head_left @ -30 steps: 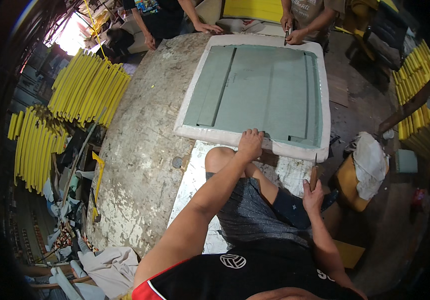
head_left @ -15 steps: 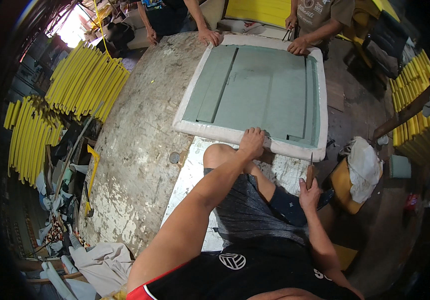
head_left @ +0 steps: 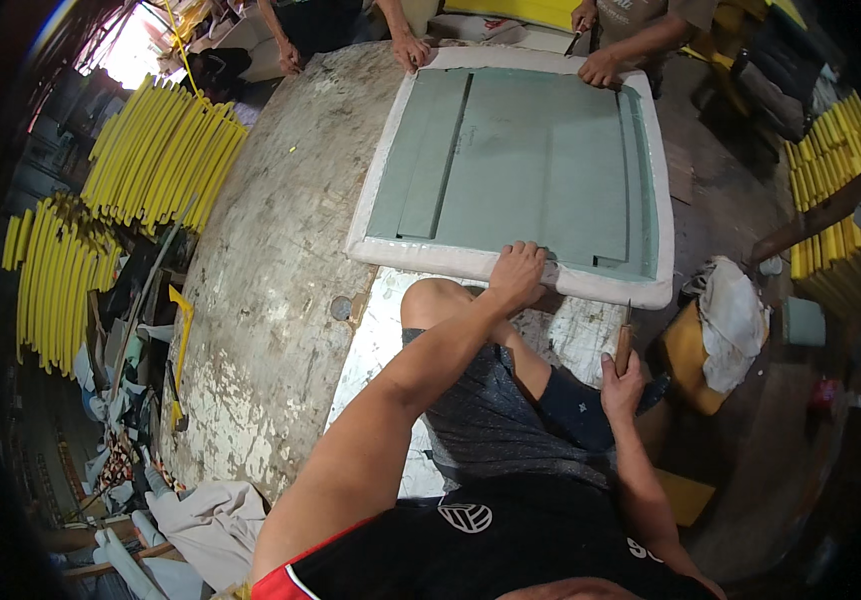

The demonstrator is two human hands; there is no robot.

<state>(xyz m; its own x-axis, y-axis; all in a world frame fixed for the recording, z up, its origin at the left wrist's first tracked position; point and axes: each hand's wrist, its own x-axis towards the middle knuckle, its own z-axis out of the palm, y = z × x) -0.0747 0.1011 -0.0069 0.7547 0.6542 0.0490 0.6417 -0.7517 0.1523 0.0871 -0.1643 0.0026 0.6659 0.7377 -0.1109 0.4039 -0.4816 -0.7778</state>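
In front of me lies a large panel, grey-green in the middle with slots cut along its sides and a padded off-white fabric border all round. My left hand is closed over the near border, fingers on top; its thumb is hidden. Just below the near right corner, my right hand grips the wooden handle of a thin metal spike tool, which points up towards the border. Whether its tip touches the fabric I cannot tell. My bent knee is against the panel's near side.
Across the worn table, one person's hand touches the far left corner. Another person's hand rests at the far right, their other hand holding a small tool. Yellow strips are stacked left; a white cloth lies right.
The view has shifted a little, and the panel appears slightly higher and larger. My left hand keeps hold of the border; my right hand stays near the corner with the spike tool.
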